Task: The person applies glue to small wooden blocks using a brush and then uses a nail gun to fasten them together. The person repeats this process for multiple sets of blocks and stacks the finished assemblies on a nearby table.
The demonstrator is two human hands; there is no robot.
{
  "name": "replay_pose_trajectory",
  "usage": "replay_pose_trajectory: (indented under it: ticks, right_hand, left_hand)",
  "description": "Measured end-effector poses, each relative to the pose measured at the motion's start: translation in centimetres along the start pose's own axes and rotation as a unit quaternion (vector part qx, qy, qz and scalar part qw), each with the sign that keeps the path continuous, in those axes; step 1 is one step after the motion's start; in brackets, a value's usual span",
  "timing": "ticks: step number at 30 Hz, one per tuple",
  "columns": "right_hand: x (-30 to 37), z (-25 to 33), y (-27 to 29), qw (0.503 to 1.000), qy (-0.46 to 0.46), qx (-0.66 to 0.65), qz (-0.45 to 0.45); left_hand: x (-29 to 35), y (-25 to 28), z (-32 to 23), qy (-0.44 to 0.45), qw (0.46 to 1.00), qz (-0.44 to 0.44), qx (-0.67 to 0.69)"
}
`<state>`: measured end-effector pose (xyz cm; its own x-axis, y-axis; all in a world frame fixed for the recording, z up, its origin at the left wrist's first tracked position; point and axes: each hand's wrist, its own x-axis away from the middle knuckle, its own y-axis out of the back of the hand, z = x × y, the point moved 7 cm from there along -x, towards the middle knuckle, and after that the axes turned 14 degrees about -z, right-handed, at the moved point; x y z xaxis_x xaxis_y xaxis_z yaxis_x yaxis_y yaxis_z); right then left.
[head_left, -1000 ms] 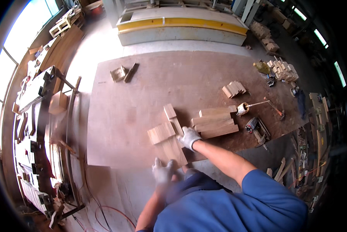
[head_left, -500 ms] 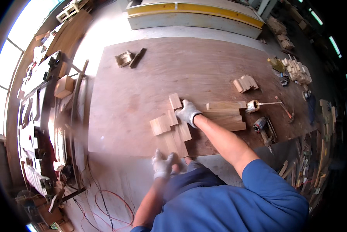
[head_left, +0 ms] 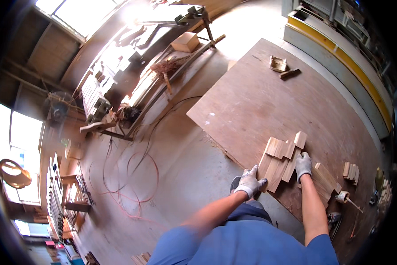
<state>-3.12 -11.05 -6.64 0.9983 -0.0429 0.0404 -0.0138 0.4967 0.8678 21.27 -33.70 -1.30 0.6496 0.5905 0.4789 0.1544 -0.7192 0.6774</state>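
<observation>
Several pale wooden boards (head_left: pixel 276 169) lie side by side at the near edge of the brown worktable, their ends staggered. Shorter wooden blocks (head_left: pixel 276 148) rest on or against their far ends. My left hand (head_left: pixel 250 182), in a whitish work glove, is at the boards' near left corner, thumb and fingers spread and touching the wood. On the right side of the group, my gloved right hand (head_left: pixel 303 165) lies against the boards with its fingers extended, partly turned from view. Neither hand is wrapped round a board.
More boards (head_left: pixel 324 181) lie right of my right hand, near a glue pot (head_left: pixel 342 197) with a stick. A small stack of blocks (head_left: pixel 351 172) sits farther right. An open box (head_left: pixel 277 64) and a dark block (head_left: pixel 290 73) are at the back. Hoses (head_left: pixel 139 201) loop over the floor.
The view has swung left, so the table appears farther right and more floor shows. My left hand has come up to the boards' near corner; my right hand stays beside them.
</observation>
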Motion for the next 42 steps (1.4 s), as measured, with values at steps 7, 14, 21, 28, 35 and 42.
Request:
replay_pose_trajectory:
  ticks: [7, 14, 21, 28, 35, 42]
  right_hand:
    - [-4.2, 5.4, 1.9, 0.999, -0.018, 0.026, -0.013]
    - [-5.8, 3.8, 0.5, 0.995, 0.003, 0.099, 0.022]
    - [2.3, -0.6, -0.9, 0.955, -0.194, -0.171, 0.144]
    - [9.4, 1.8, 1.2, 0.99, -0.038, 0.016, 0.132]
    - [10.0, -7.1, -4.1, 0.901, -0.243, -0.267, 0.242]
    - [16.5, 2.3, -1.1, 0.681, -0.392, -0.48, 0.389]
  left_hand:
    - [0.9, 0.9, -0.7, 0.01, 1.0, 0.008, -0.014]
    - [0.8, 1.2, -0.5, 0.013, 1.0, 0.011, -0.008]
    - [0.4, 0.2, 0.1, 0.01, 0.999, 0.009, 0.031]
    - [0.8, 1.0, 0.0, 0.027, 0.999, 0.01, 0.025]
    - [0.4, 1.9, -0.6, 0.046, 0.987, 0.025, 0.153]
    - [-0.2, 0.6, 0.4, 0.078, 0.942, 0.029, 0.325]
